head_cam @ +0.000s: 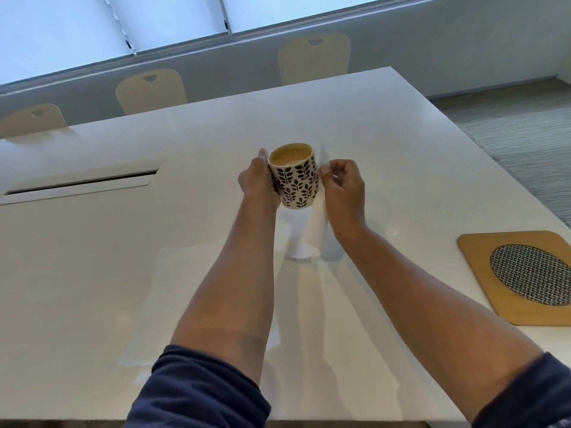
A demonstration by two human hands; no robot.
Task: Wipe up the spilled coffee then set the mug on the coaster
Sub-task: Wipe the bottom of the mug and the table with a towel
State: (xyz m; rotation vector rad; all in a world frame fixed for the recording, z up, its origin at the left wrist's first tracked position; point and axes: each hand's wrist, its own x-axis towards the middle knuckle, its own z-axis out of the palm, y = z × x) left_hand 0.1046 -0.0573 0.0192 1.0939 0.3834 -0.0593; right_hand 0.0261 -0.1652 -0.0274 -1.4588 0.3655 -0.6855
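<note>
White and smooth, the big table [386,156] fills most of the view. Three pale chairs [313,58] stand along its far side, under a bright window. A long slot [80,182] is cut into the table top on the left.

The mug [295,177] is up in the air over the middle of the table. It is cream with dark leaf shapes all around it. It is nearly full of light brown coffee. It looks about straight up, not tipped.

The left hand [259,183] holds the mug from its left side. The thumb sticks up by the rim, and the other fingers wrap round the far side, where they cannot be seen. The left arm is stretched out long, with a dark blue sleeve [197,393] pushed up.

The right hand [344,188] is just beside the mug on its right. Its fingers are curled, and the fingertips pinch a white paper towel [304,233]. The towel hangs down under the mug, and its bottom end reaches the table or nearly so. The right arm is stretched out too.

Another white paper sheet [160,304] lies flat on the table, partly under the left arm.

The coaster [482,264] sits on the table at the right edge of the view, well apart from the mug. It is a tan wood square with round corners and a black and white woven oval in the middle.
</note>
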